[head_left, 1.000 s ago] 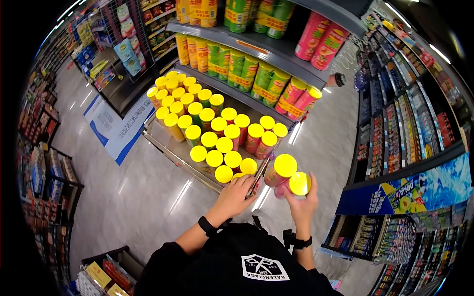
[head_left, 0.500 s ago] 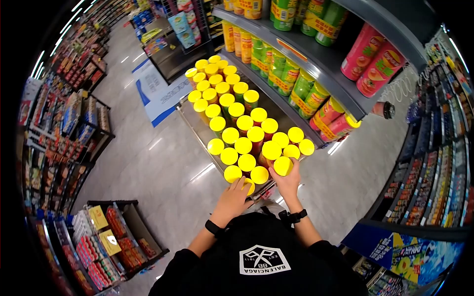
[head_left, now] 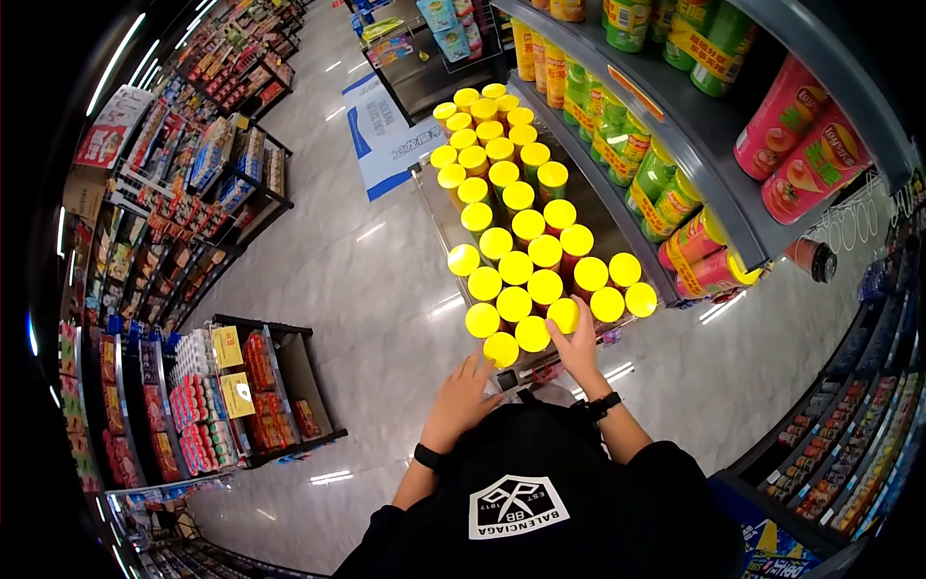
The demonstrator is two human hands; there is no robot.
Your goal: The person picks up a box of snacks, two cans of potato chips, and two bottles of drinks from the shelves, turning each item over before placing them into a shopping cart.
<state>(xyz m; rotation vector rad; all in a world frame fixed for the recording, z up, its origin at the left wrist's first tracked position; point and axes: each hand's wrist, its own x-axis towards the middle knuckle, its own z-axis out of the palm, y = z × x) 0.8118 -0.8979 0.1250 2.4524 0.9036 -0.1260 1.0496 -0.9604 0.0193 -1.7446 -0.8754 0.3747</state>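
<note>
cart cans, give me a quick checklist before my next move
1. Right hand on near-row can: fingers touch its lid, ok.
2. Grip closed around that can: cannot tell.
3. Left hand free: open, holding nothing, by the near end of the cart, ok.
4. Other cans upright with lids on: ok.
5. Cart standing apart from the shelf: cannot tell.
</note>
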